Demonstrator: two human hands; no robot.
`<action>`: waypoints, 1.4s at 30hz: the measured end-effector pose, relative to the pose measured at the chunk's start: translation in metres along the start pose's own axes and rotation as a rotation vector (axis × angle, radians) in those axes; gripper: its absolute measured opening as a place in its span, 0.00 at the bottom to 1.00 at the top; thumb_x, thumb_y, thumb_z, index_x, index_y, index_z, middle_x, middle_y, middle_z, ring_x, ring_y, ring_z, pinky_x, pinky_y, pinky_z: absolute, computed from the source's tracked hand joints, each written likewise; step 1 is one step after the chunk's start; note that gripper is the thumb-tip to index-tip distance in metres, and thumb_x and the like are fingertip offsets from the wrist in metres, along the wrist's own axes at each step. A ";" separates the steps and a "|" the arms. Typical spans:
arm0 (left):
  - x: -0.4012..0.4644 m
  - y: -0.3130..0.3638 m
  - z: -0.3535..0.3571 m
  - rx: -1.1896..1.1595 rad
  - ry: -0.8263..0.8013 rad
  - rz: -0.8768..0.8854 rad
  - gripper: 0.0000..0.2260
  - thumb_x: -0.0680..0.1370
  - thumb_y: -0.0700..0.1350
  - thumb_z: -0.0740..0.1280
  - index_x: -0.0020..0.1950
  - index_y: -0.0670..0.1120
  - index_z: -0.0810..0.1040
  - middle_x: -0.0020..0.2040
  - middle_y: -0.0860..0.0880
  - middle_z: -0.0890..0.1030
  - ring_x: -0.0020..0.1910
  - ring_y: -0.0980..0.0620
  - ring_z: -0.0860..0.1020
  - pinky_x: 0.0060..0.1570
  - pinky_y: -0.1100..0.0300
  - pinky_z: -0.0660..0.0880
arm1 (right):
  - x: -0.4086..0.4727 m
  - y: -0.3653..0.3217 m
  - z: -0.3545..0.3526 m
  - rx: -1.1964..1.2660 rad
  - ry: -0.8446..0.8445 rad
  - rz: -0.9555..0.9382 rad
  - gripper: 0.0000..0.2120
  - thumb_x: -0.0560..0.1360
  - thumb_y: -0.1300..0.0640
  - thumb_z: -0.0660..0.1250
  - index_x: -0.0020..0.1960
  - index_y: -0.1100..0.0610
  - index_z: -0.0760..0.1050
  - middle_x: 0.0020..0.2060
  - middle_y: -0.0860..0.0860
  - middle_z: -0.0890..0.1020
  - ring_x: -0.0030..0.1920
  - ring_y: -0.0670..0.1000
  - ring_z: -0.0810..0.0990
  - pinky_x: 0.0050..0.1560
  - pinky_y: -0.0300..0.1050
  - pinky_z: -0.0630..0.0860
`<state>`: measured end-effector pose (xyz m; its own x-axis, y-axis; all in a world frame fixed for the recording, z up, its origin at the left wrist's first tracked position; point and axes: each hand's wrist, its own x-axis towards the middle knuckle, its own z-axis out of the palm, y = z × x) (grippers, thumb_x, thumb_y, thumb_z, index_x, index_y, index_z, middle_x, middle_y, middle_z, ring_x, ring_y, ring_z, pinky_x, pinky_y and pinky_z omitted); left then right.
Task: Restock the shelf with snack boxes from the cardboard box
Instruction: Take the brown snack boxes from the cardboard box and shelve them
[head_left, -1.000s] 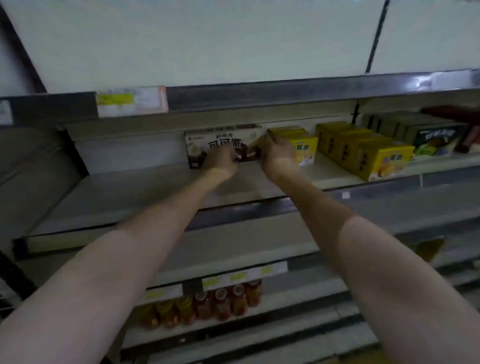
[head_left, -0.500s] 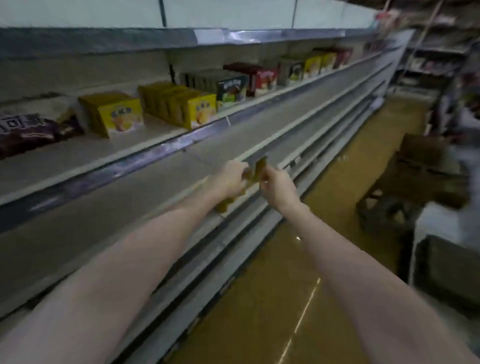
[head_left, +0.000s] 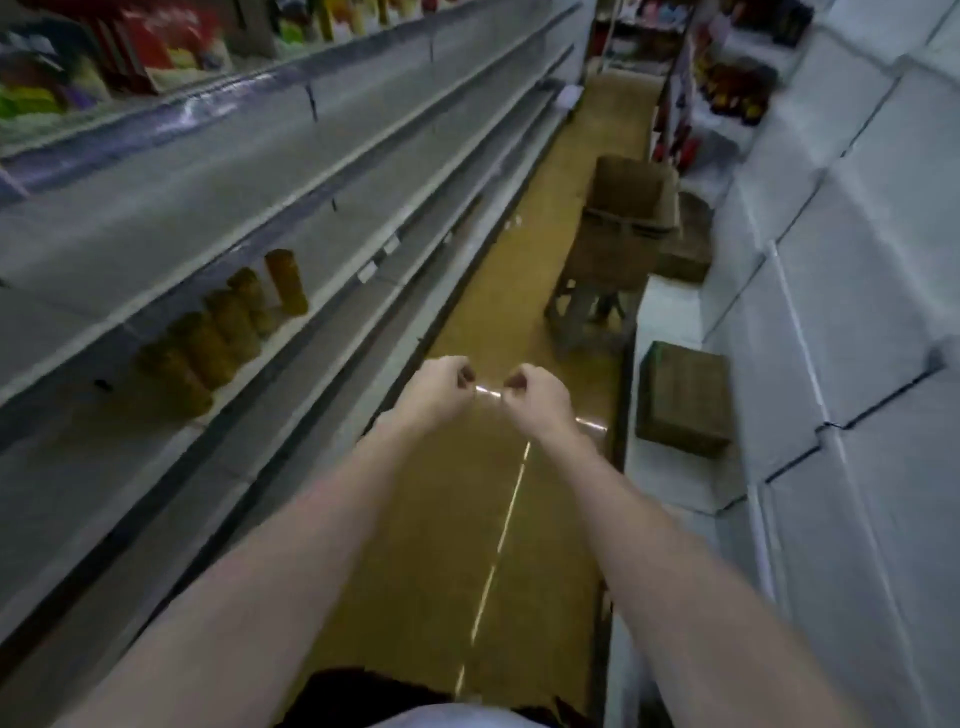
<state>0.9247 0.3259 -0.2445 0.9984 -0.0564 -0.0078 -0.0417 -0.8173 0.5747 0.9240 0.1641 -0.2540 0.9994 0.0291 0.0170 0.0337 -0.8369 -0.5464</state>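
Brown cardboard box (head_left: 631, 200) sits blurred on a stool (head_left: 587, 306) down the aisle; left hand (head_left: 441, 387) and right hand (head_left: 535, 397) curl, each grip clenched, holding nothing discernible.

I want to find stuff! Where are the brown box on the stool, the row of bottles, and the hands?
Cardboard box (head_left: 631, 200), head view: its front side.
Bottles (head_left: 284, 280), head view: the farthest bottle's body.
Left hand (head_left: 441, 387), head view: its back.
Right hand (head_left: 535, 400), head view: its back.
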 end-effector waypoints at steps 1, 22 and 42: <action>0.008 0.007 0.011 -0.020 -0.015 0.003 0.05 0.75 0.42 0.67 0.48 0.47 0.81 0.45 0.48 0.83 0.46 0.48 0.81 0.50 0.52 0.79 | 0.004 0.011 -0.002 0.025 0.009 0.010 0.08 0.74 0.56 0.65 0.51 0.52 0.79 0.51 0.53 0.82 0.55 0.57 0.79 0.58 0.51 0.75; 0.360 0.019 0.109 0.114 -0.210 0.118 0.07 0.78 0.45 0.63 0.52 0.48 0.80 0.50 0.47 0.82 0.50 0.45 0.81 0.46 0.51 0.79 | 0.309 0.119 -0.002 -0.192 -0.095 0.133 0.15 0.79 0.56 0.65 0.65 0.54 0.74 0.58 0.52 0.77 0.59 0.53 0.76 0.60 0.48 0.76; 0.796 0.045 0.132 0.664 -0.237 0.309 0.11 0.81 0.48 0.58 0.50 0.49 0.79 0.53 0.47 0.82 0.57 0.45 0.76 0.58 0.49 0.69 | 0.733 0.208 -0.004 -0.205 -0.113 0.192 0.13 0.80 0.54 0.63 0.62 0.57 0.75 0.56 0.55 0.79 0.57 0.57 0.77 0.60 0.51 0.75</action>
<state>1.7125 0.1685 -0.3334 0.9055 -0.3988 -0.1450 -0.4071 -0.9128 -0.0322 1.6634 0.0097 -0.3520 0.9813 -0.0894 -0.1704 -0.1452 -0.9253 -0.3502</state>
